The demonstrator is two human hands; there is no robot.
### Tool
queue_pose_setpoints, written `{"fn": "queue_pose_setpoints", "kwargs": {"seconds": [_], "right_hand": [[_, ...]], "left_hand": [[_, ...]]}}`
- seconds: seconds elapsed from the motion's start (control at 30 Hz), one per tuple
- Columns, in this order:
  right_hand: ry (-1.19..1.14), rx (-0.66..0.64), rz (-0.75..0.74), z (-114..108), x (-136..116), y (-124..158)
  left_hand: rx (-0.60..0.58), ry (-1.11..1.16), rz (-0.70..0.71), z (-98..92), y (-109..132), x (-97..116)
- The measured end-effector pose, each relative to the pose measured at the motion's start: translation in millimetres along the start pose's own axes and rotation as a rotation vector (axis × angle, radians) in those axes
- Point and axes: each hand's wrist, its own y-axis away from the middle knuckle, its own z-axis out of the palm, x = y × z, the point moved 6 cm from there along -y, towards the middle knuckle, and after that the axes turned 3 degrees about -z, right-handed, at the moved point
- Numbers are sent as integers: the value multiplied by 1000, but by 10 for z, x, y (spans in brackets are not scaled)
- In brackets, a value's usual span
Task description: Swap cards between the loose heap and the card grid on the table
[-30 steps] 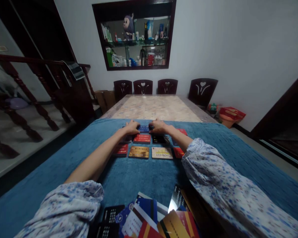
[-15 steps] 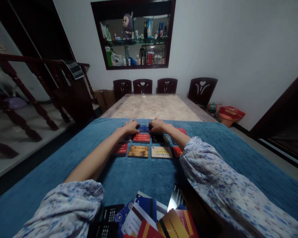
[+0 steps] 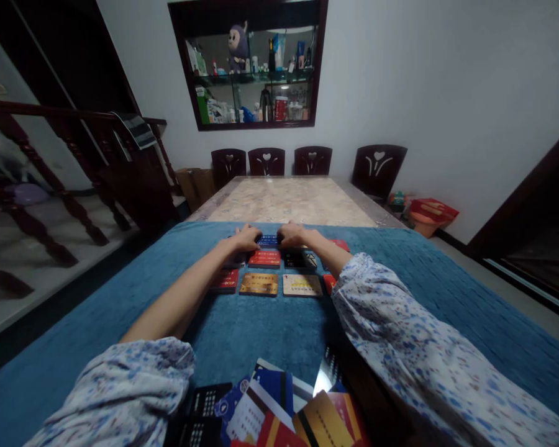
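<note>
At the far row of cards, a blue card stack (image 3: 268, 239) lies between my two hands. My left hand (image 3: 246, 239) has its curled fingers at the stack's left edge, and my right hand (image 3: 292, 235) has its fingers bent against the right edge. In front of them lie a red card stack (image 3: 264, 258) and a black card stack (image 3: 300, 259). Nearer still is a row with a dark red stack (image 3: 224, 282), a gold stack (image 3: 259, 284) and a pale yellow stack (image 3: 302, 285). My forearms partly cover the outer stacks.
A loose heap of mixed cards (image 3: 274, 403) lies near me at the bottom. A blue cloth (image 3: 140, 279) covers the near part of the table; the bare marbled tabletop (image 3: 284, 195) stretches beyond. Dark chairs (image 3: 266, 162) stand at the far end, below a wall cabinet (image 3: 256, 127).
Both hands stay at the blue card stack with hardly any movement. My right forearm and sleeve have shifted slightly left, and the view has moved a little.
</note>
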Motion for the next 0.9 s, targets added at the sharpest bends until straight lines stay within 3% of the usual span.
{"fn": "queue_pose_setpoints", "kwargs": {"seconds": [0.37, 0.67, 0.9], "right_hand": [[20, -21, -1, -43, -25, 29], [19, 39, -35, -74, 26, 30], [-24, 207, -105, -235, 72, 279]], "left_hand": [[15, 2, 9, -44, 48, 15], [108, 77, 53, -58, 26, -139], [298, 108, 127, -238, 233, -4]]}}
